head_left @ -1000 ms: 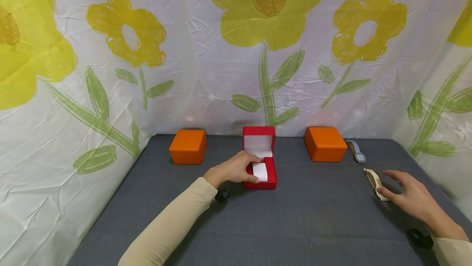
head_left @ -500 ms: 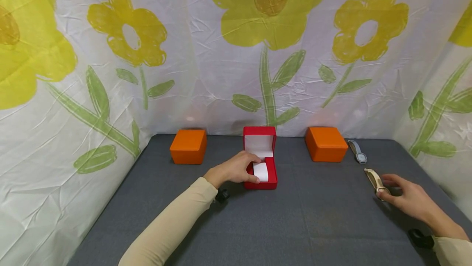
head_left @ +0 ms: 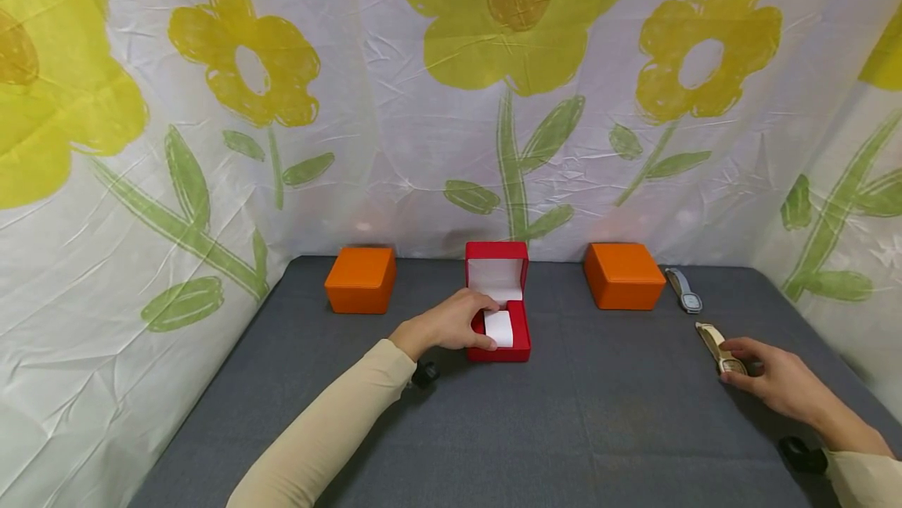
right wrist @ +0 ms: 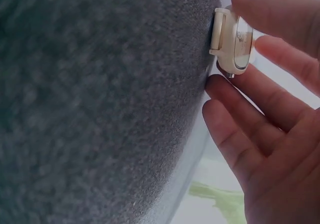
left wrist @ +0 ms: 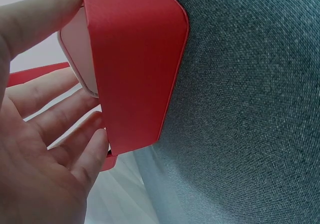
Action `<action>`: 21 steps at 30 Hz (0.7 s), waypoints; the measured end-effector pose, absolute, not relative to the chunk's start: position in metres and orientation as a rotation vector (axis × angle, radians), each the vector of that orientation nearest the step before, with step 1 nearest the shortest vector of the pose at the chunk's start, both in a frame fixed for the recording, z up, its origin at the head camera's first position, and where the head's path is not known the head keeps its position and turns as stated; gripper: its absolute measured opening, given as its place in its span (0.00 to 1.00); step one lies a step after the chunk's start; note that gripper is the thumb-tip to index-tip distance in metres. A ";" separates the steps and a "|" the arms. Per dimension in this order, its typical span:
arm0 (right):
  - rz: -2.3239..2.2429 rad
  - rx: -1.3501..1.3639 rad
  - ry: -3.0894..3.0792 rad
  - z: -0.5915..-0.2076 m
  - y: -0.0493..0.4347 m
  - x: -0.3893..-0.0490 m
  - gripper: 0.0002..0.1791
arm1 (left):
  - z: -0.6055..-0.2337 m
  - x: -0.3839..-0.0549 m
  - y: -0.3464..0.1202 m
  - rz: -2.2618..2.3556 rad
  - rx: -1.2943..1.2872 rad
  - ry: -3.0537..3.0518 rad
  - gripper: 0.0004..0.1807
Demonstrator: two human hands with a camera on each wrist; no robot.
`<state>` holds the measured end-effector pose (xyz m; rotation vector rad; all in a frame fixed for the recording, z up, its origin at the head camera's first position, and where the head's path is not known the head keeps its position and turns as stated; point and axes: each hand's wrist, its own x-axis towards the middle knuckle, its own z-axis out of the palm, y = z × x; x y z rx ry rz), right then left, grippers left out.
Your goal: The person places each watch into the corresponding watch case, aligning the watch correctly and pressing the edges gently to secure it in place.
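A red watch box (head_left: 520, 353) stands with its lid raised, at the middle of the table, and a white cushion (head_left: 499, 329) lies inside it. My left hand (head_left: 451, 320) holds this box from its left side, thumb by the front rim and fingers towards the back. The left wrist view shows the thumb on one corner of the red wall (left wrist: 135, 68). Over at the right lies a cream-and-gold wristwatch (head_left: 710, 337), its strap stretched away from me. My right hand (head_left: 782, 383) pinches the watch case (right wrist: 229, 43) between thumb and fingers, close over the cloth.
Closed orange boxes stand at the back, one on the left (head_left: 361, 281) and one on the right (head_left: 623, 277). A pale blue wristwatch (head_left: 682, 290) lies beside the right one. Dark grey cloth (head_left: 521, 437) covers the table, and a flowered curtain (head_left: 395, 163) hangs behind.
My right thumb and fingers have moved in from beside the cream-and-gold watch and closed around its case. The left hand keeps its place at the red box.
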<state>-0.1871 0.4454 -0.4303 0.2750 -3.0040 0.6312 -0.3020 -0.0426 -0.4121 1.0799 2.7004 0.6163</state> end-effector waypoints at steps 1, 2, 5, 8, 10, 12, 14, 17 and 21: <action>0.620 0.280 -3.001 -0.431 0.445 -0.187 0.27 | -0.412 -0.302 -0.042 0.622 1.081 2.700 0.33; 0.615 0.283 -3.001 -0.431 0.445 -0.187 0.27 | -0.412 -0.302 -0.042 0.630 1.081 2.699 0.33; 0.601 0.294 -3.009 -0.430 0.446 -0.187 0.27 | -0.412 -0.302 -0.042 0.658 1.064 2.694 0.33; 0.574 0.312 -3.036 -0.428 0.446 -0.187 0.27 | -0.412 -0.301 -0.042 0.689 1.036 2.691 0.34; 0.558 0.345 -3.048 -0.428 0.447 -0.186 0.27 | -0.412 -0.301 -0.042 0.706 1.019 2.695 0.34; 0.542 0.373 -3.047 -0.428 0.448 -0.185 0.27 | -0.411 -0.301 -0.042 0.720 1.026 2.704 0.34; 0.532 0.394 -3.034 -0.429 0.449 -0.185 0.26 | -0.411 -0.300 -0.042 0.727 1.035 2.717 0.35; 0.520 0.407 -3.010 -0.430 0.448 -0.185 0.25 | -0.410 -0.299 -0.041 0.734 1.052 2.732 0.34; 0.529 0.407 -2.958 -0.430 0.447 -0.184 0.21 | -0.410 -0.299 -0.041 0.744 1.068 2.744 0.34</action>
